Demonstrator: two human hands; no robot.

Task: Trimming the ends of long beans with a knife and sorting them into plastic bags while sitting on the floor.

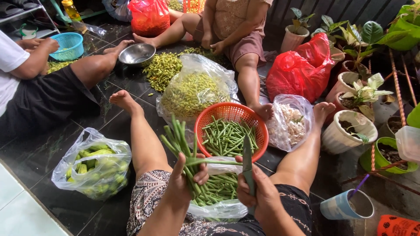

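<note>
The left hand [186, 177] is clenched around a bundle of long green beans [181, 142], stalks fanning up and left above the fist. One bean crosses rightward to the knife [247, 168], gripped blade-up in the closed right hand [258, 194]. Just beyond, on the dark tiled floor [39, 153], sits an orange basket [205, 120] of cut beans.

A clear bag of small cucumbers [94, 168] lies on the dark floor [39, 153]. 2 red bags [302, 67] sit near white plant pots [348, 131]. A steel bowl [137, 54] and a blue basket [68, 45] stand farther off.
</note>
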